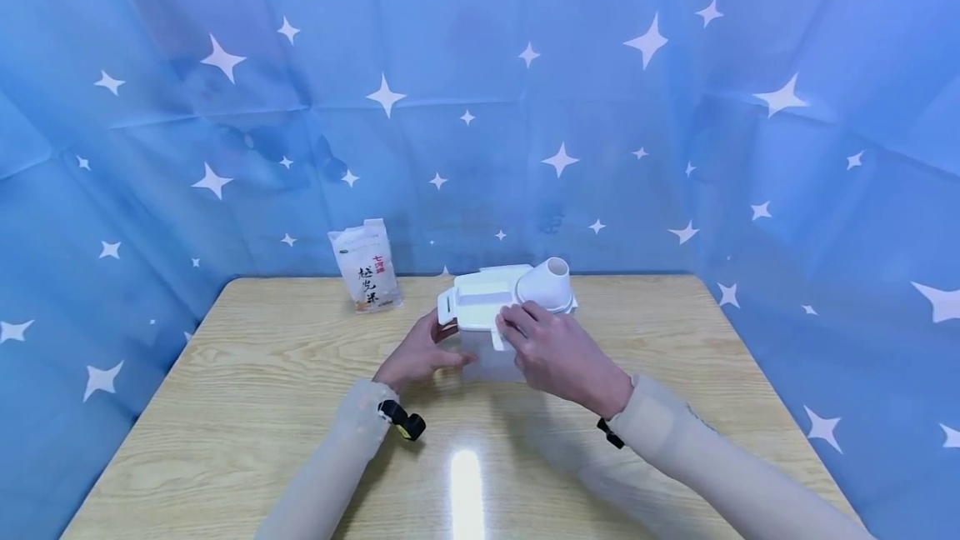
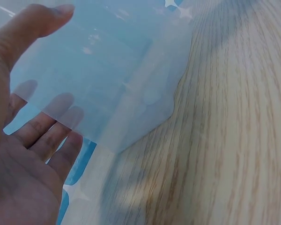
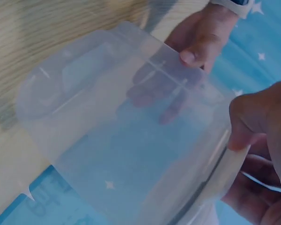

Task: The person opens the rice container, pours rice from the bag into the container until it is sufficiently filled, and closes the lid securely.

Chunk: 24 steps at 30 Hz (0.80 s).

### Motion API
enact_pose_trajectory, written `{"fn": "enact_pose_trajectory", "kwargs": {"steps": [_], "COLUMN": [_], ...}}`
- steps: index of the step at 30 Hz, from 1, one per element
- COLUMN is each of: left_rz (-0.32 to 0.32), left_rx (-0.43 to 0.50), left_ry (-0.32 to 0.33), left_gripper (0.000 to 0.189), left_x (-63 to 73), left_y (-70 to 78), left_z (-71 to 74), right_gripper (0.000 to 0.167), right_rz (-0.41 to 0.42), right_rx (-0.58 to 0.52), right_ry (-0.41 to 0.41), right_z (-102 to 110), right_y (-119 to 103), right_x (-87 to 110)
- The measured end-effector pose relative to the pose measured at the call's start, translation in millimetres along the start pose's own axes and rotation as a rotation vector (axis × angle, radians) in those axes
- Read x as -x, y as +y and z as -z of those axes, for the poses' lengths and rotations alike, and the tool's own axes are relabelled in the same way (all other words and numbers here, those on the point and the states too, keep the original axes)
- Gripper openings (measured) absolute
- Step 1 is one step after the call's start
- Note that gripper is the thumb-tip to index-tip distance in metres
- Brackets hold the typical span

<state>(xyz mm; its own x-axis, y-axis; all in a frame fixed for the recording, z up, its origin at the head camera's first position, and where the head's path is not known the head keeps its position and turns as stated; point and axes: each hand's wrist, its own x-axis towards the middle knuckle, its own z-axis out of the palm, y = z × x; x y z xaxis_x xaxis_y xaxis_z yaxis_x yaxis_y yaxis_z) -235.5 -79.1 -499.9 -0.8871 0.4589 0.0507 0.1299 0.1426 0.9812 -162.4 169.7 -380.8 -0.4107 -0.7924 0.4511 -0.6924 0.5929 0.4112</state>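
Observation:
A translucent plastic storage container stands on the table under a white lid with side clips. A white cup, narrow end up, sits on the lid's right part. My left hand straddles the container's left side, its thumb in front and fingers behind; in the left wrist view the fingertips show through the wall. The right hand pinches the lid's front clip between thumb and fingers. In the right wrist view that thumb presses on the white lid edge.
A white rice bag with dark and red characters stands at the table's back, left of the container. Blue star-patterned curtains hang behind and beside the wooden table.

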Motion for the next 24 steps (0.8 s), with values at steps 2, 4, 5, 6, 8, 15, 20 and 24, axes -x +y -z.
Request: {"fn": "enact_pose_trajectory", "kwargs": {"steps": [2, 4, 5, 6, 8, 15, 20, 24], "left_rz": [0.008, 0.023, 0.026, 0.032, 0.045, 0.041, 0.043, 0.057], "left_rx": [-0.009, -0.021, -0.024, -0.025, -0.026, -0.008, -0.006, -0.006], "left_ry": [0.0, 0.0, -0.001, 0.0, 0.004, -0.001, 0.003, 0.013], "left_gripper": [0.088, 0.088, 0.088, 0.088, 0.087, 0.087, 0.089, 0.091], "left_x": [0.2, 0.4, 0.4, 0.5, 0.8, 2.6, 3.6, 3.9], "left_y": [-0.6, -1.0, -1.2, -1.4, -2.2, -5.1, -1.9, 1.6], "left_z": [0.1, -0.1, -0.3, -0.4, -0.7, -2.4, -2.6, -1.0], "right_gripper": [0.039, 0.038, 0.038, 0.038, 0.037, 0.042, 0.046, 0.04], "right_rz": [0.004, 0.003, 0.002, -0.001, -0.008, -0.078, -0.148, -0.173], "right_rx": [-0.019, -0.036, -0.042, -0.047, -0.06, -0.155, -0.293, -0.418], "right_ry": [-0.017, -0.028, -0.03, -0.03, -0.028, -0.035, -0.048, -0.014], "right_z": [1.3, 1.9, 2.1, 2.3, 1.9, 2.6, 6.2, 8.5], "right_y": [1.1, 1.6, 1.8, 1.9, 1.9, 0.9, 5.0, 10.7], "right_x": [-0.9, -0.9, -0.8, -0.6, 0.0, 4.0, 5.9, 5.5]}}
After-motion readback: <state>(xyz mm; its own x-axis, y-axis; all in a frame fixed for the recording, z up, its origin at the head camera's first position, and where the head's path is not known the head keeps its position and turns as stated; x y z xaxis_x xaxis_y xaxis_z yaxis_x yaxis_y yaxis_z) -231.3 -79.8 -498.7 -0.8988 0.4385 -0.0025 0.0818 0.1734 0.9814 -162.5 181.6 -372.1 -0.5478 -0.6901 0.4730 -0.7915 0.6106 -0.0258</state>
